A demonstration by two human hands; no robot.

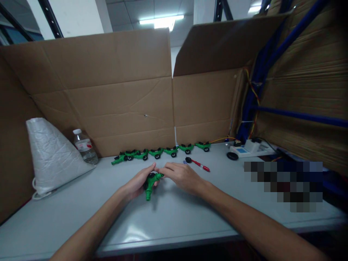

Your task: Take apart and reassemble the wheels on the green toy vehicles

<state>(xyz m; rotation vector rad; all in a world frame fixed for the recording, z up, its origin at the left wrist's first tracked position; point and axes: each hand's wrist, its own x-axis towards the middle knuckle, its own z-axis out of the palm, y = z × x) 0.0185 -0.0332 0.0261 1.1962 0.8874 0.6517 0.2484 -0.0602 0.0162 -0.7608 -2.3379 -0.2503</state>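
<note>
My left hand (pixel 137 181) is closed around a green toy part (pixel 149 185) with black pieces, just above the table. One narrow green end of it points down toward me, and another points right. At that right end, the bent fingers of my right hand (pixel 181 176) are pressed together on the part; their tips are partly hidden. Beyond my hands, several similar green toy vehicles (pixel 156 153) with black wheels stand in a row along the cardboard. A red screwdriver (pixel 201 165) lies past my right hand, beside a round black piece (pixel 188 159).
At the left, a silvery bag (pixel 54 159) leans near a plastic water bottle (pixel 85 146). A white power strip (pixel 252 148) and a black disc (pixel 232 156) are at the right. Cardboard walls (pixel 122 98) surround the white table (pixel 176 221); a blue metal frame (pixel 255 90) rises at the right.
</note>
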